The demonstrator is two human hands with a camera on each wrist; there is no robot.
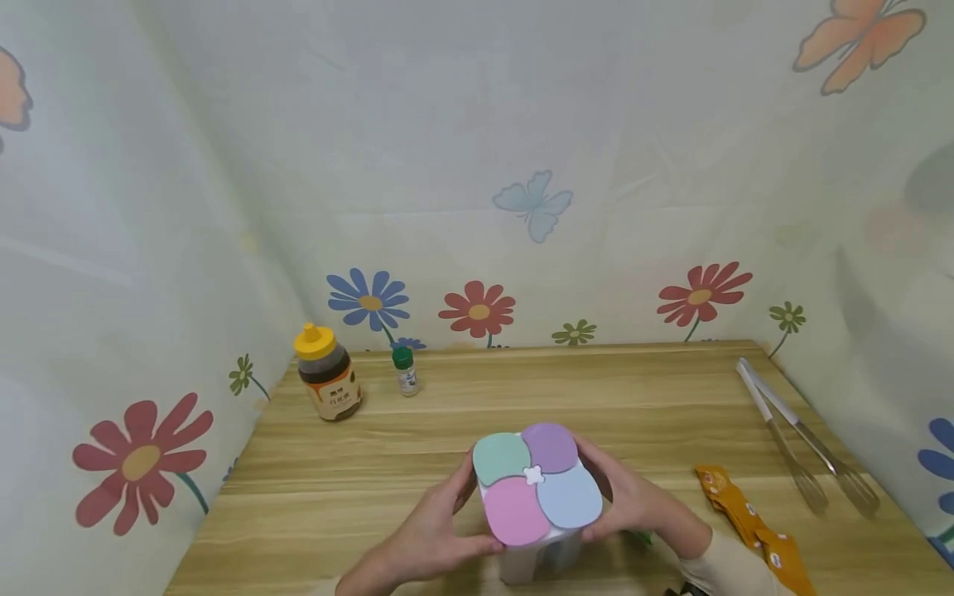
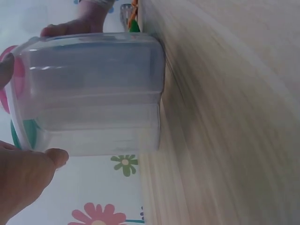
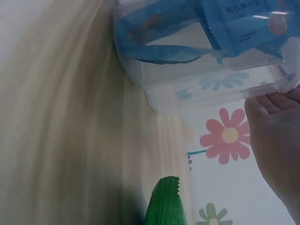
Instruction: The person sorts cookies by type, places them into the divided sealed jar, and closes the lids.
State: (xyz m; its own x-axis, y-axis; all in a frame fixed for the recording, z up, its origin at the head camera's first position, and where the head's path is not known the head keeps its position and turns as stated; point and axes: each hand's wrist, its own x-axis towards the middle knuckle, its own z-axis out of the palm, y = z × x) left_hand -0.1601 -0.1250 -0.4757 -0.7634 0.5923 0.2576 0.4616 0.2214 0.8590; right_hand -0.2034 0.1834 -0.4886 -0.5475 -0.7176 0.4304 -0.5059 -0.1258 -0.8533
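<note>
A clear plastic storage box (image 2: 93, 93) stands on the table, topped by a lid (image 1: 514, 509) with pink, blue, purple and green petal-shaped panels. My left hand (image 1: 440, 526) grips the lid's left side, thumb at the near corner. On the opposite side, my right hand (image 1: 637, 497) holds the lid edge, its thumb near the front right corner. Through the box wall, the right wrist view shows blue printed packets (image 3: 243, 28) inside. A green serrated-edged wrapper (image 3: 165, 204) lies close to the right hand, mostly hidden from the head view.
Orange packets (image 1: 741, 513) lie right of the box on the wooden table (image 1: 596, 389). Farther right are long metal tongs (image 1: 775, 422). At the back left stand a yellow-capped honey jar (image 1: 331, 381) and a small green-capped bottle (image 1: 406, 377). A flowered curtain (image 1: 417, 165) surrounds the table.
</note>
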